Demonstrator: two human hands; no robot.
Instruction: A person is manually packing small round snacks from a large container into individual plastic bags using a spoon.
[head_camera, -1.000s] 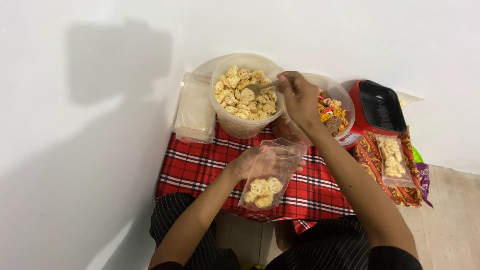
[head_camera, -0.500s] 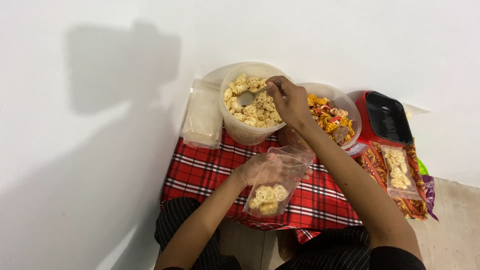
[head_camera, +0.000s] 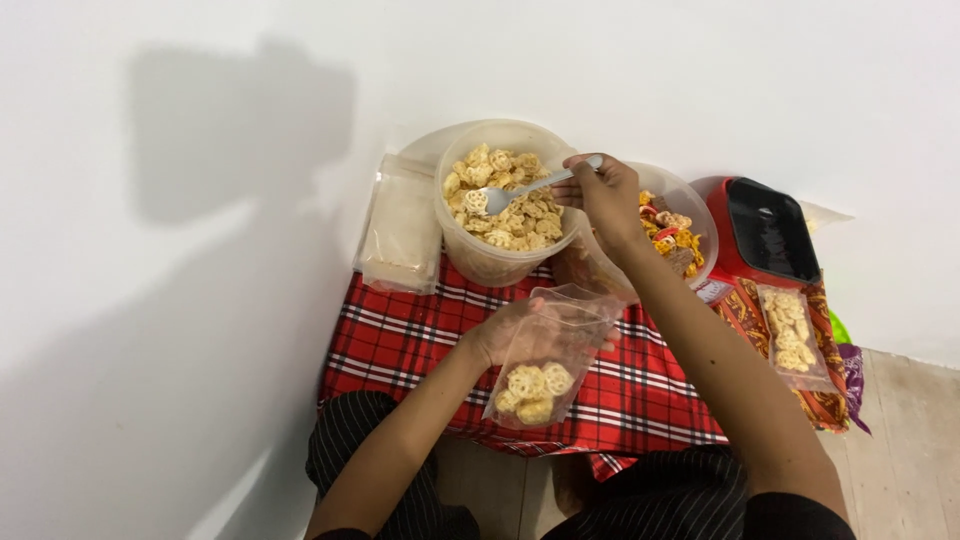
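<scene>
White wall fills the upper and left of the view; a dark shadow falls on it at left. A strip of pale wood floor (head_camera: 915, 440) shows at lower right.

Red plaid cloth (head_camera: 420, 335) covers the low table in front of the seated person, whose dark striped trousers show at the bottom edge.

Large clear tub (head_camera: 490, 260) stands at the far edge of the cloth, filled with pale wheel-shaped crackers (head_camera: 520, 215). Just right of it, partly behind the right forearm, a second clear tub (head_camera: 690, 200) holds a mixed snack in yellow, orange and red. Right again, a red box with a black top (head_camera: 765, 235).

Flat stack of clear plastic bags (head_camera: 400, 225) lies left of the large tub, against its side.

Patterned orange-brown cloth (head_camera: 825, 400) at the right edge, with a filled sealed cracker packet (head_camera: 790, 325) lying on it.

Left hand (head_camera: 500, 335), held over the middle of the plaid cloth: grip closed around the mouth of a small clear bag (head_camera: 545, 365). Bag hangs open-topped, with a few wheel crackers settled in its bottom.

Right hand (head_camera: 605, 195), over the gap between the two tubs: grip pinched shut on the handle end of a pale plastic spoon (head_camera: 520, 188). Spoon reaches left over the large tub, its bowl just above the crackers with one or two pieces on it.
</scene>
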